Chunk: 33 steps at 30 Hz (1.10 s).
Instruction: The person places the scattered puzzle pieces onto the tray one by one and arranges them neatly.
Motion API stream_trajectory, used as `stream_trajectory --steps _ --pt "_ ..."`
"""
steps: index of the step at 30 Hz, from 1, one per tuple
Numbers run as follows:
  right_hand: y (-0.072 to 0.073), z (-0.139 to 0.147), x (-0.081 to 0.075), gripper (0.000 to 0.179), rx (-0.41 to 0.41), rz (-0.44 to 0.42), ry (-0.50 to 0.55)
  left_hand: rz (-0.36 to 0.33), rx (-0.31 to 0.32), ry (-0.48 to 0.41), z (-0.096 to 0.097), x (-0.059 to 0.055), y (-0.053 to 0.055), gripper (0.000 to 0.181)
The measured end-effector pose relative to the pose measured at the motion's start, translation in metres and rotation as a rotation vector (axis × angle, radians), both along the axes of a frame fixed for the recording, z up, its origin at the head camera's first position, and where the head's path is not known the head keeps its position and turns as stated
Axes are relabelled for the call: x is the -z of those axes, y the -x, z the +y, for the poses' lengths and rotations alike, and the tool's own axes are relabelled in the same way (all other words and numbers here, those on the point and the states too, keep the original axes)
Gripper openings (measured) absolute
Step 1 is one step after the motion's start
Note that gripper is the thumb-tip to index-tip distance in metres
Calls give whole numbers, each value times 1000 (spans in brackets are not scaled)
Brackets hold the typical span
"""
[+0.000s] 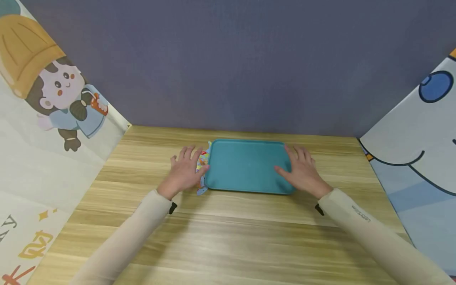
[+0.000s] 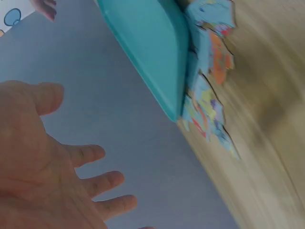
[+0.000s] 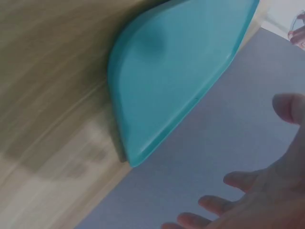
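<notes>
A teal rectangular tray (image 1: pixel 249 166) lies between the two hands. Colourful printed flat pieces with wavy edges, like cardboard puzzle pieces (image 2: pixel 209 81), stick out along its left end, partly hidden by the tray and the left hand. My left hand (image 1: pixel 184 172) hovers by that end, fingers spread and holding nothing. At the opposite end, my right hand (image 1: pixel 303 172) has its fingers extended, the thumb over the tray in the head view. Both wrist views show a gap between the fingers and the tray. How the pieces lie beneath the tray is hidden.
The wood-grain table (image 1: pixel 228 237) runs back to a plain grey-blue wall (image 1: pixel 242 67). A panel with a cartoon child (image 1: pixel 64 87) borders the left side, and a white and blue cartoon panel (image 1: pixel 413 138) the right.
</notes>
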State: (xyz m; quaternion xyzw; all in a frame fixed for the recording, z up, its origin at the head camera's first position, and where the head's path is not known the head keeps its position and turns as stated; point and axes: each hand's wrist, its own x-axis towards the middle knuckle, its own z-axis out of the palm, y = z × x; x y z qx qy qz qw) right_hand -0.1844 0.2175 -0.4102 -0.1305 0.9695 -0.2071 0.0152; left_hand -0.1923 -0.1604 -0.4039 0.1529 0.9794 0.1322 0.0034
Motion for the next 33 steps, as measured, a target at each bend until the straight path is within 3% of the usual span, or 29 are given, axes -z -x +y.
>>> stream_trajectory --steps 10,19,27,33 --pt "-1 10 9 89 -10 -65 -15 -98 -27 -6 -12 9 7 62" --pt "-4 20 24 90 -21 -131 -17 -188 -23 -41 -22 20 21 59" --pt "-9 26 33 101 -49 -216 48 -232 -30 -30 -21 24 33 63" --pt "-12 29 42 109 -95 -266 71 -251 -41 7 -24 31 40 56"
